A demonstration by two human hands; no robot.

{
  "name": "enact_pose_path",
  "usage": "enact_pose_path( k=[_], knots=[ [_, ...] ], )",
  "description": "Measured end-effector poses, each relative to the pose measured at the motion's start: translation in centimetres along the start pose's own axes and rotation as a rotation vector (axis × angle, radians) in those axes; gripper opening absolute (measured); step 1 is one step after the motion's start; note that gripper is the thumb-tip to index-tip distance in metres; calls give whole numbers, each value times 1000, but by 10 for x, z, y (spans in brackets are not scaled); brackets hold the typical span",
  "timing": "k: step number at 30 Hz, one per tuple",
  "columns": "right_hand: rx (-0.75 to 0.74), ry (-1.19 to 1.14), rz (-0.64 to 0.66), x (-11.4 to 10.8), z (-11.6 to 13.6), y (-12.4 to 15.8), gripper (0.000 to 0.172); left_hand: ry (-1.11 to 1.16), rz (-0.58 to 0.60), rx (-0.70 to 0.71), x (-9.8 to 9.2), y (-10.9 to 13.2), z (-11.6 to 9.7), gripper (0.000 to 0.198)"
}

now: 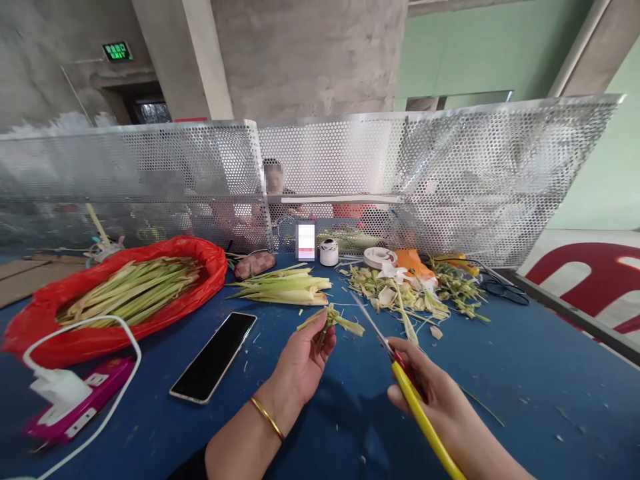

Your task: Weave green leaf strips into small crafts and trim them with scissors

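Observation:
My left hand [301, 363] is closed in a pinch on a small folded piece of green-yellow leaf [331, 321], held just above the blue table [525, 373]. A gold bangle sits on that wrist. My right hand [434, 393] grips yellow-handled scissors [400, 373], whose blades point up and left toward the leaf piece, a short gap away. A bundle of cut leaf strips [285, 287] lies just beyond my left hand.
A red bag [30, 327] holds long leaf strips at left. A black phone [214, 357] lies near my left arm, a pink power strip [75, 403] with white charger at the near left. Leaf scraps [400, 293], tape rolls [379, 257] and a perforated metal screen [350, 167] lie ahead; a person sits behind it.

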State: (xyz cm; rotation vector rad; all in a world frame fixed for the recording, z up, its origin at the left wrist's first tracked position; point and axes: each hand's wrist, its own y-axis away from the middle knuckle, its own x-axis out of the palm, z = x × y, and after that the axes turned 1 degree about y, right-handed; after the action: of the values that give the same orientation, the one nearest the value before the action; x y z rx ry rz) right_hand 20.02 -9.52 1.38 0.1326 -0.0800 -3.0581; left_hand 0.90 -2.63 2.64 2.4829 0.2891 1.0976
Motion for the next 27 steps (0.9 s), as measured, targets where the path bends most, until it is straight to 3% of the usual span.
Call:
enact_pose_path(
  k=[5, 8, 11, 16, 18, 23, 27],
  knots=[
    [260, -463, -133, -12, 0, -9, 44, 57, 19, 7, 2, 1, -2, 9],
    [253, -603, -235, -20, -1, -15, 36, 58, 18, 1, 3, 3, -3, 9],
    [202, -533, -208, -23, 1, -14, 39, 33, 13, 0, 4, 4, -3, 9],
    [128, -210, 96, -13, 10, 3, 62, -42, 17, 15, 2, 5, 0, 14],
    [97, -152, 163, -5, 13, 12, 73, -31, 19, 18, 1, 4, 2, 15],
    [77, -90, 138, 8, 12, 14, 70, 42, 53, 36, 1, 2, 3, 13],
    [122, -121, -7, 3, 5, 1, 65, -31, 129, 119, 3, 6, 4, 20]
  ],
)
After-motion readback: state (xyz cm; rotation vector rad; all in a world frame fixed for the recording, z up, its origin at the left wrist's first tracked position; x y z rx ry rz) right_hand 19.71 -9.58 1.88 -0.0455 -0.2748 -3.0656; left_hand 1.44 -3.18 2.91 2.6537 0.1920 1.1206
